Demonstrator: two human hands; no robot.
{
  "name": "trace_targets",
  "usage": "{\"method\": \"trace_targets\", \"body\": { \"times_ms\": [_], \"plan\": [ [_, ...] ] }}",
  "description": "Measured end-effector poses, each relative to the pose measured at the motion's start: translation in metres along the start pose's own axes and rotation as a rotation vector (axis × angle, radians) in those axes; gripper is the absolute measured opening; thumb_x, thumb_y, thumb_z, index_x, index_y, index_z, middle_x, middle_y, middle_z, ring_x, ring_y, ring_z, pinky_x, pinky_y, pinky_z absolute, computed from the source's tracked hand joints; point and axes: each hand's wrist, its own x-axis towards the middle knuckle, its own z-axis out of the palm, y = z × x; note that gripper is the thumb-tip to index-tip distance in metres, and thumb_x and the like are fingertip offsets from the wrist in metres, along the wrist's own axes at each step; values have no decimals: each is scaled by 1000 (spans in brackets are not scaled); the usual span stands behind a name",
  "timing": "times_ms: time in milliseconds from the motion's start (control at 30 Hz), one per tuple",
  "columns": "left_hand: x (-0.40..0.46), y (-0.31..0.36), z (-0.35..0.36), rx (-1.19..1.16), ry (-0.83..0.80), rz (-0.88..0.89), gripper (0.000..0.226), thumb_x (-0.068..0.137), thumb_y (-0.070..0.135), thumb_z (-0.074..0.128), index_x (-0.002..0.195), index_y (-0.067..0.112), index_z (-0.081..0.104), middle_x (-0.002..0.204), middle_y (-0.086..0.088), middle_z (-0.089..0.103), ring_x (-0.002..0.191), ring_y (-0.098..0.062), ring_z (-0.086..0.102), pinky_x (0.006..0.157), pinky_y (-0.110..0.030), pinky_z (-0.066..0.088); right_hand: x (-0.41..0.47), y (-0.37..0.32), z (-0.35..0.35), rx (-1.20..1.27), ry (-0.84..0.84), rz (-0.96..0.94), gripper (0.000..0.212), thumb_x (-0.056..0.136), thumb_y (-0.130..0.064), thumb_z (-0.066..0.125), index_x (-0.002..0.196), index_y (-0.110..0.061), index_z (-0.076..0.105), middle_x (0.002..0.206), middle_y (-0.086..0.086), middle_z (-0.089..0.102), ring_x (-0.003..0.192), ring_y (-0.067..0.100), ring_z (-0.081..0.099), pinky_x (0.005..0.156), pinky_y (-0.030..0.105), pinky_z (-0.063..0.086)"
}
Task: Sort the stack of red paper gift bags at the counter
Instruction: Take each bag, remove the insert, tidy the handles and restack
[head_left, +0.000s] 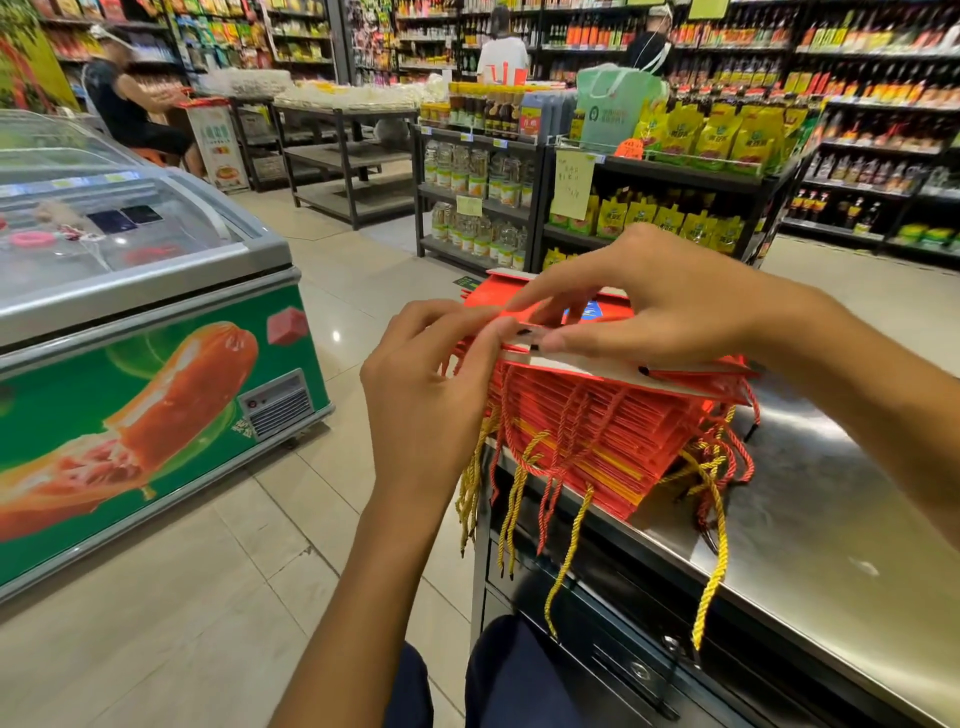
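Bags (597, 431): flat red stack at the surface (831, 519) edge, red and yellow cords (566, 551) hanging over the front.
Left hand (431, 400): grip pinching the top bag's near edge.
Right hand (670, 301): fingers pressing on the top bag, thumb at its edge.
Left of aisle: freezer (156, 312).

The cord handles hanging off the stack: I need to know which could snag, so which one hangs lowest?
The yellow cord at the stack's right end, over the steel counter front edge. It drops well below the other red and yellow cords.
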Motion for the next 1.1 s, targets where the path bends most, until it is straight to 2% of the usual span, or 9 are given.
{"method": "trace_targets", "body": {
  "times_ms": [167,267,400,500,767,867,933,1000,1100],
  "plan": [
    [3,7,7,-29,72,-50,18,94,24,74,109,14,72,104,4,69,97,-4,65,85,-19,53,-5,-2,6,51,89,58,37,94,-31,70,128,-31,56,110,-25,70,102,1,69,87,42,56],
    [2,12,10,53,63,3,14,91,11,75,103,10,67,107,0,64,98,0,59,85,-9,46,-4,-3,11,132,125,53,44,93,-19,63,136,-27,54,109,-35,63,108,-10,66,76,21,53],
    [3,12,10,192,-36,28,10,94,18,70,101,14,76,114,1,63,105,-20,62,85,-32,55,-6,-1,15,147,152,42,55,94,4,62,144,-15,50,116,-2,73,74,-28,57,57,5,38],
    [5,17,11,245,-50,-8,15,95,26,68,99,15,78,114,2,63,106,-18,59,83,-26,49,-5,0,17,178,177,-23,55,96,3,62,147,-11,48,114,5,75,72,-32,53,64,0,39],
    [14,24,16,282,-108,-140,12,90,25,68,94,23,80,113,11,56,114,-11,45,77,-4,32,-2,-2,19,146,215,-47,56,97,-3,65,148,-15,47,110,3,77,73,-22,60,67,2,39],
    [15,23,16,258,-99,-132,11,90,22,68,92,22,79,114,11,58,114,-12,49,80,-9,35,-2,1,19,109,198,-16,57,98,-7,61,150,-25,46,110,-1,77,71,-4,68,60,8,39],
    [12,20,14,197,-105,-120,10,91,22,70,93,21,79,119,9,61,114,-15,55,86,-20,46,-2,4,18,83,196,17,57,98,-2,58,150,-24,46,109,5,77,65,-7,65,56,9,38],
    [10,17,11,122,-131,-126,9,92,22,71,95,23,80,119,10,63,112,-16,60,90,-30,52,-2,4,18,89,186,47,55,98,-2,60,148,-22,49,115,2,75,82,-16,65,63,7,42],
    [11,13,2,89,-167,-139,9,93,24,72,97,26,80,112,12,65,110,-11,60,91,-31,53,-1,1,16,96,125,90,44,96,-22,64,139,-30,61,120,-13,72,111,1,66,89,27,53]
  ]
}}
